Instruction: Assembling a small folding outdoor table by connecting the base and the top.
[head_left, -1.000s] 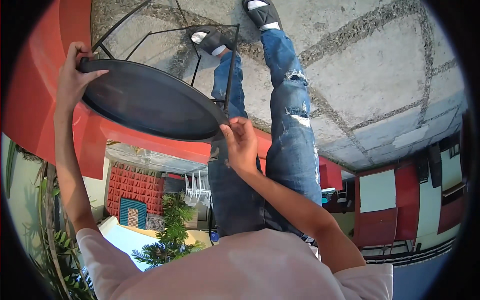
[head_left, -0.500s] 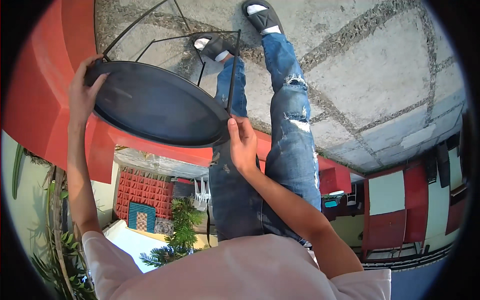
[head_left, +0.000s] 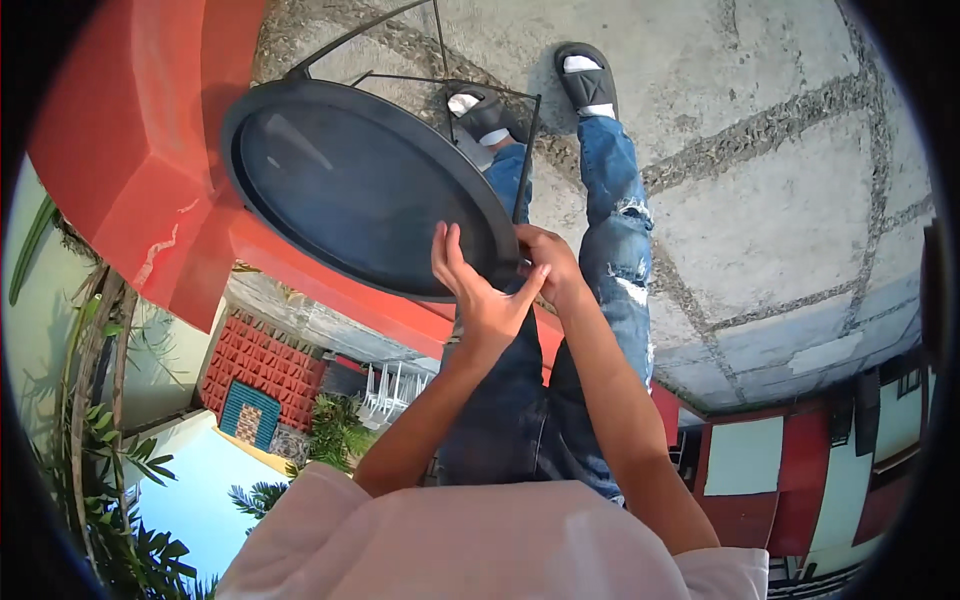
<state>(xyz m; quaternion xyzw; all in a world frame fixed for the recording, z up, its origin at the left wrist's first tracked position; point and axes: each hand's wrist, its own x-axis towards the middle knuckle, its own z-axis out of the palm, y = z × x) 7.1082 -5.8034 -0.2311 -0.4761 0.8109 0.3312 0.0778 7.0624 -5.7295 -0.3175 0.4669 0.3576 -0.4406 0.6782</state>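
Observation:
A black round side table (head_left: pixel 345 190) with a raised rim is tilted in front of me, left of my legs. Its thin black metal legs (head_left: pixel 526 165) reach away toward the paving. My right hand (head_left: pixel 552 268) is closed around the rim's right end, close to where a leg joins it. Beside it, my left hand (head_left: pixel 488 308) is at the tabletop's near right edge, fingers stretched out and apart. The left thumb reaches across to the right hand's fingers. What lies under the rim between the hands is hidden.
A red painted ledge (head_left: pixel 165 170) runs along the left, close to the tabletop. My feet in dark sandals (head_left: pixel 588 82) stand on grey stone paving (head_left: pixel 770 240). Green plants (head_left: pixel 110 430) grow at the lower left.
My left hand has let go of the table's far left rim and moved right, beside my right hand. The table has shifted rightward in view and tilted; my right hand stays at its right end.

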